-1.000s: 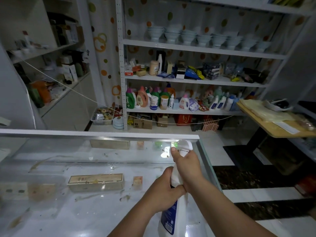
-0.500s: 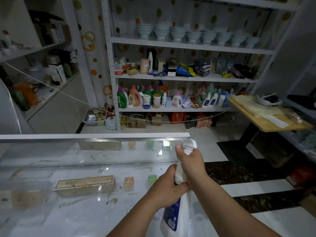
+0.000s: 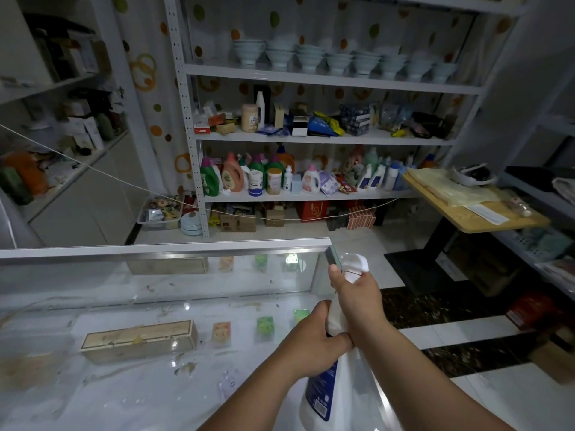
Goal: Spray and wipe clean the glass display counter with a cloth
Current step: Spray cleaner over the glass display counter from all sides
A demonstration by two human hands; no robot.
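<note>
Over the right end of the smeared glass display counter (image 3: 93, 396), my left hand (image 3: 311, 346) curls round the shoulder of the white plastic spray bottle (image 3: 322, 390) (blue label facing me), just below my right hand (image 3: 357, 303), which grips its trigger neck.

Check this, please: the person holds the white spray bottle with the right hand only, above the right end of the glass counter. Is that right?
Not quite. The head view shows both hands on the white spray bottle: the right hand grips its neck below the trigger head, the left hand grips its body. It is above the right end of the glass counter.
</note>
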